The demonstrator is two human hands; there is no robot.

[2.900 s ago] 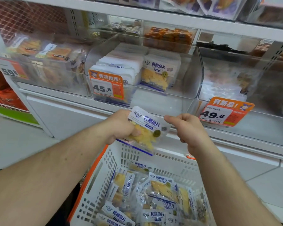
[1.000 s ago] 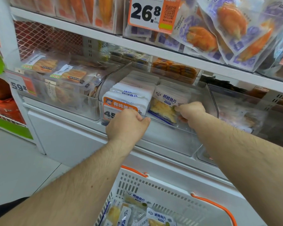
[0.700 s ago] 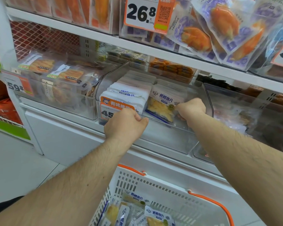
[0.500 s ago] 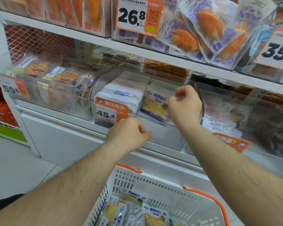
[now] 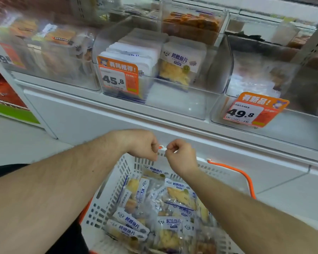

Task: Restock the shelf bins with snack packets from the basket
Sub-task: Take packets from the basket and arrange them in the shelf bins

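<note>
left hand (image 5: 141,145): centre of the frame, above the far rim of the basket, fingers curled in, holding nothing.
right hand (image 5: 180,156): just beside the left, knuckles nearly touching it, also curled and holding nothing.
change: half a second ago the right hand was up at the middle bin and the left near its front lip; both are now down over the basket, and the packet they carried up stands at the front of the right-hand row.
meaning: one packet is placed; judging by this, the next pick from the basket is about to begin.
basket (image 5: 117,182): white with orange handles, lower centre, well stocked.
snack packets in basket (image 5: 176,195): at least eight readable, more buried; exact count unclear.
middle bin (image 5: 215,74): clear, upper centre, two rows of packets; front-right packet (image 5: 180,66) upright; rows too packed to count.
price tags: three in view, 45.8 tag (image 5: 117,77) on the middle bin, 49.8 tag (image 5: 253,109) to the right, one partly cut off at the left edge.
bins: three across this shelf.
</note>
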